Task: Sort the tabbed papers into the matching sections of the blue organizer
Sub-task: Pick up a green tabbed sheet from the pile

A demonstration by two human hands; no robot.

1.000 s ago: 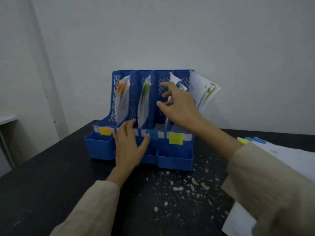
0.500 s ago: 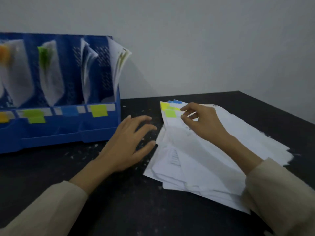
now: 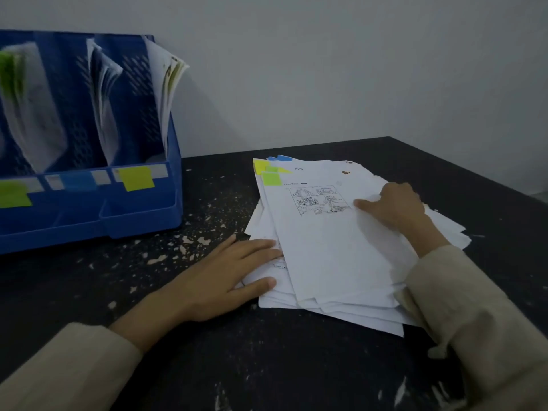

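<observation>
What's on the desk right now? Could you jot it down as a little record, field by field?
surface: dark speckled table
paper stack: loose, right of centre
top sheet tab: green
blue organizer: left, sheets upright in its sections
section labels: green, blue, yellow
left hand: flat on the stack's left edge
right hand: on the top sheet, grip unclear
</observation>
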